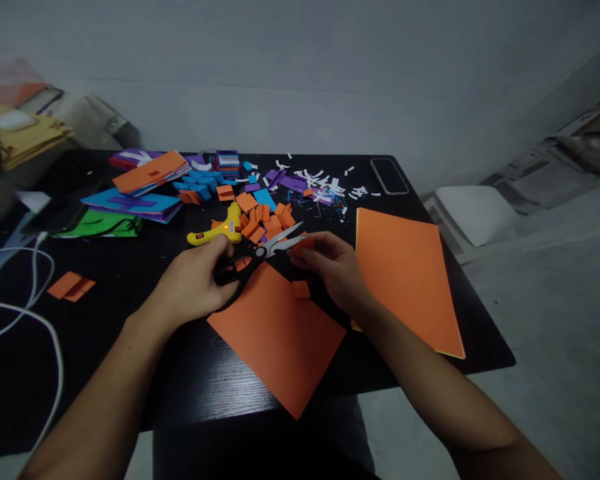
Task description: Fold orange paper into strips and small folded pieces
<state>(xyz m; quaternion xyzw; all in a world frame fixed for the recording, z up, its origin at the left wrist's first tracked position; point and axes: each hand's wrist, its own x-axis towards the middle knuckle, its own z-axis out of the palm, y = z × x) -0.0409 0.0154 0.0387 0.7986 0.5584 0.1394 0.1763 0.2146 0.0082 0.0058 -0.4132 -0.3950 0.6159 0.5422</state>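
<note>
Scissors (261,252) in left hand (193,277), apparently just beside right hand (334,268)

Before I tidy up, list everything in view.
scissors: one, black-handled, centre
sheet: one, orange, front
sheet stack: one, orange-topped, right
paper pieces: many, mostly orange, centre
offcuts: many, mostly white, back
glue gun: one, yellow, centre
paper bundles: several, multicoloured, back left
phone: one, dark, back right
cable: count unclear, white, left
stool: one, white, far right
paper pile: one, yellow, far left
desk: one, black, underneath
left hand: one, bare, holding scissors
right hand: one, bare, near scissors
</note>
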